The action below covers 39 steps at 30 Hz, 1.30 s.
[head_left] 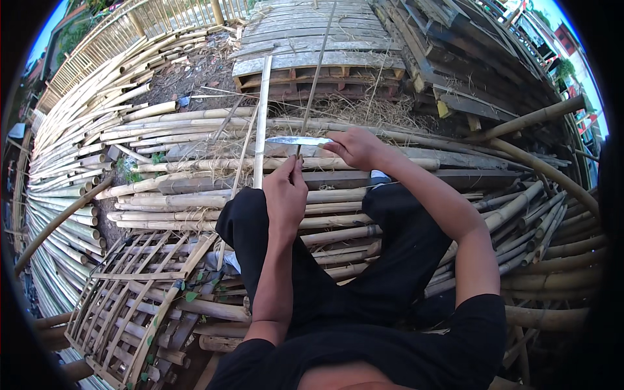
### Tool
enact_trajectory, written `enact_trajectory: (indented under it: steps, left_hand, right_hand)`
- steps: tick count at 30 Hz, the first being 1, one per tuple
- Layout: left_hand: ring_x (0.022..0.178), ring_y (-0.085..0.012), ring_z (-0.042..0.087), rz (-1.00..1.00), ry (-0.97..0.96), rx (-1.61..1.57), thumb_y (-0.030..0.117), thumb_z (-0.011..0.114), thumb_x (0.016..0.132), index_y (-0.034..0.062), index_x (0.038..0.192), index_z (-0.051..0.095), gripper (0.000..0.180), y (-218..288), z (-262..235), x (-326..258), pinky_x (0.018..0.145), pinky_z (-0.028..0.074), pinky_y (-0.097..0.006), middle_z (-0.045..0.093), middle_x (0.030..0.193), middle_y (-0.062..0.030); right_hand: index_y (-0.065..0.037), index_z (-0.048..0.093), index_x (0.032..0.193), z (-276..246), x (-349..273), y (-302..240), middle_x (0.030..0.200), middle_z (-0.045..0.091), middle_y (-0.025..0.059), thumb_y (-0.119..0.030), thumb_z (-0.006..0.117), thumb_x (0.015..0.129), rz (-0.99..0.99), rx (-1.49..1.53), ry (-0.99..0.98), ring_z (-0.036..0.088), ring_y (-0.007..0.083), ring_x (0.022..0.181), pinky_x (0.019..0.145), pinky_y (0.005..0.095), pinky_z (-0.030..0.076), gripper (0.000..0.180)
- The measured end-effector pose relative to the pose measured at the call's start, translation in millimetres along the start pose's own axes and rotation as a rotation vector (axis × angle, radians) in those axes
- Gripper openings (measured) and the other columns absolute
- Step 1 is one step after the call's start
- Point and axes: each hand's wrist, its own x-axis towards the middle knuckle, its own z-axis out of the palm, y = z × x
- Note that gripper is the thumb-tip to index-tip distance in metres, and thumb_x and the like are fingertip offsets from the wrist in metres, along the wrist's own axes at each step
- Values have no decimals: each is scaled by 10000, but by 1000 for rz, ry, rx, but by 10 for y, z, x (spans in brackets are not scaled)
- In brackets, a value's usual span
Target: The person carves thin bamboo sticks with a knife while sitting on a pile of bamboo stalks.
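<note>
My left hand is closed, pinching the near end of a long thin bamboo strip between thumb and fingers. The strip runs away from me, over the wooden pallets. In my right hand is a knife, its bright blade pointing left and lying across the strip just beyond my left fingertips. The handle is mostly hidden in my fist. Left of the blade, a wider pale bamboo slat stretches away from beside my left knee.
Bamboo poles lie around and beneath my legs, with more heaped at the left. A woven bamboo lattice sits at the lower left. Ahead are flat pallets; stacked pallets rise at the right. Propped poles cross the right side.
</note>
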Motion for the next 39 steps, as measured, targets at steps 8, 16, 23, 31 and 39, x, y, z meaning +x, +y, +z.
enact_trajectory:
  steps: [8,16,23,31,39]
  left_hand:
    - [522,-251,481,10,-67,-21,87,550,939,-55,992,641,177,19,5,-72,557,428,-334,589,663,-211]
    - [537,-232,491,-18,-60,-3,102,549,942,-47,947,638,173,41,-24,-57,548,417,-325,557,653,-190]
    - [516,-313,482,-16,-86,63,95,545,938,-55,958,631,174,-39,24,-61,537,401,-375,562,654,-232]
    - [545,-335,528,-1,-82,50,92,536,941,-51,975,649,186,-121,17,-81,560,422,-386,584,676,-241]
    - [565,-348,561,-21,-122,62,88,530,943,-57,980,641,187,-42,9,-93,565,427,-373,600,691,-240]
  right_hand:
    - [22,604,878,-629,30,948,691,586,232,-426,417,1007,415,14,446,549,423,663,626,474,416,502]
    - [6,593,936,-414,-65,92,718,582,220,-390,417,1013,153,144,98,524,422,674,641,454,421,440]
    - [-10,608,910,-197,62,272,780,615,228,-436,396,1004,57,-108,-34,579,438,761,680,483,440,485]
    - [-8,606,853,-369,127,666,755,619,232,-439,389,1002,326,-12,188,582,443,747,680,490,440,505]
    - [-32,623,866,-458,118,493,739,630,220,-490,414,982,198,-139,66,613,418,752,676,485,472,516]
